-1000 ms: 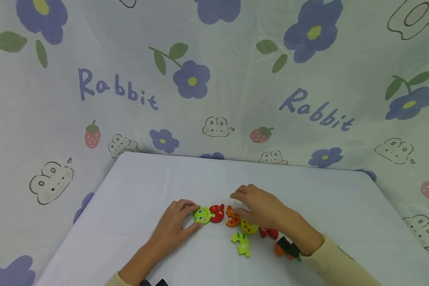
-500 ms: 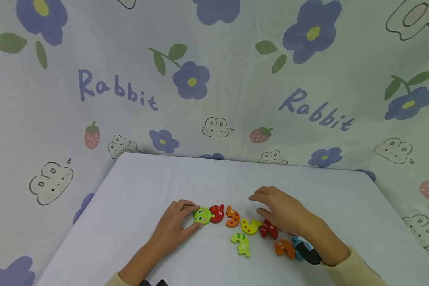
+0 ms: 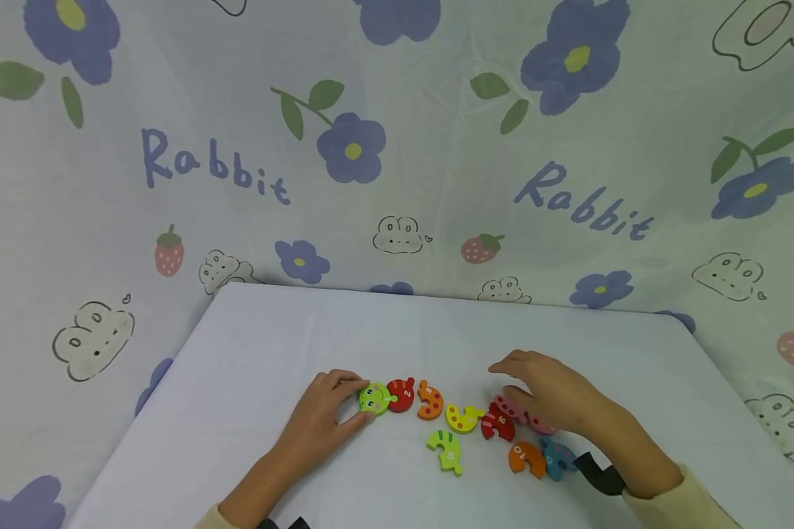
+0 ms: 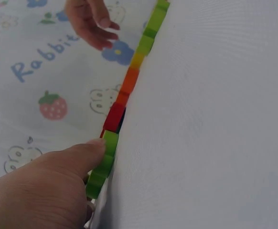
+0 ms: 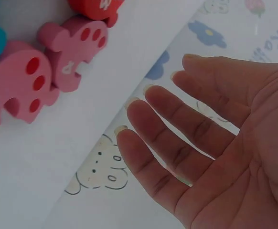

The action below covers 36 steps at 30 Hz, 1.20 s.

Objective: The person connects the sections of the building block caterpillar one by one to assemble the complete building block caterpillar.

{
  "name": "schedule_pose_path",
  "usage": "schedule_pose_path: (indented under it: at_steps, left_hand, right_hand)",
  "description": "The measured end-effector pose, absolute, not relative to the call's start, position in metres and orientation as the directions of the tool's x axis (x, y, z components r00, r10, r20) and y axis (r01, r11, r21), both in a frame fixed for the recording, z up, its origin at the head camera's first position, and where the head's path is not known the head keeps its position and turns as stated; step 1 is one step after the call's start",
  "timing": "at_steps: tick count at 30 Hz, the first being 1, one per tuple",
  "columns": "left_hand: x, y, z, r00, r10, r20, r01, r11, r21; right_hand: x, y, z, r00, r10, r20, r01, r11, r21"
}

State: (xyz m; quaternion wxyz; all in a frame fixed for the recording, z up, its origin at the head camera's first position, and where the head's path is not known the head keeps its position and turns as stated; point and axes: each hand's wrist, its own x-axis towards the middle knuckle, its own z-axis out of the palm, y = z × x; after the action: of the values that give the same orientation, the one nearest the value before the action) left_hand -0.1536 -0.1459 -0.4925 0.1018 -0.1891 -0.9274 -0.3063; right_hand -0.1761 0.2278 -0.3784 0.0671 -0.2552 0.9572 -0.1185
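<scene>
My left hand (image 3: 320, 415) pinches a green smiling caterpillar-head puzzle piece (image 3: 373, 400) between thumb and fingers. A red piece (image 3: 403, 397) marked 2 is joined to the head's right side. My right hand (image 3: 559, 393) hovers with relaxed fingers over the right end of the row, holding nothing. Beneath it two pink pieces (image 5: 69, 52) lie partly hidden in the head view; the right wrist view shows them apart from the fingers (image 5: 151, 148). An orange piece (image 3: 430, 401) marked 3 lies just right of the red one, with a small gap.
A yellow piece (image 3: 463, 419) and a dark red piece (image 3: 498, 424) continue the row rightward. Nearer the person lie a green piece (image 3: 446, 452), an orange piece (image 3: 527, 459) and a blue piece (image 3: 557, 458). The white table (image 3: 291, 330) ends at a printed curtain (image 3: 423, 191).
My right hand has moved rightward from above the orange and yellow pieces to above the pink ones, uncovering the yellow, dark red and blue pieces. My left hand stays on the caterpillar head.
</scene>
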Motion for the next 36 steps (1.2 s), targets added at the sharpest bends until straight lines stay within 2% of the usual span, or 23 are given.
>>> schedule_pose_path:
  at_steps: [14, 23, 30, 36]
  left_hand:
    - [-0.152, -0.147, -0.491, -0.913, 0.283, 0.292, 0.402, 0.746, 0.531]
    - [-0.153, -0.147, -0.491, -0.904, 0.299, 0.306, 0.422, 0.74, 0.523]
    - [-0.153, -0.147, -0.49, -0.901, 0.296, 0.318, 0.425, 0.748, 0.509]
    - [-0.154, -0.148, -0.491, -0.877, 0.294, 0.379, 0.454, 0.763, 0.459]
  right_hand:
    - [-0.178, 0.241, -0.404, -0.907, -0.394, -0.145, -0.36, 0.907, -0.217]
    - [-0.18, 0.239, -0.418, -0.93, -0.312, -0.193, -0.295, 0.949, -0.113]
    - [-0.177, 0.237, -0.42, -0.934, -0.32, -0.162, -0.299, 0.944, -0.137]
    - [-0.178, 0.239, -0.422, -0.925, -0.35, -0.149, -0.326, 0.931, -0.162]
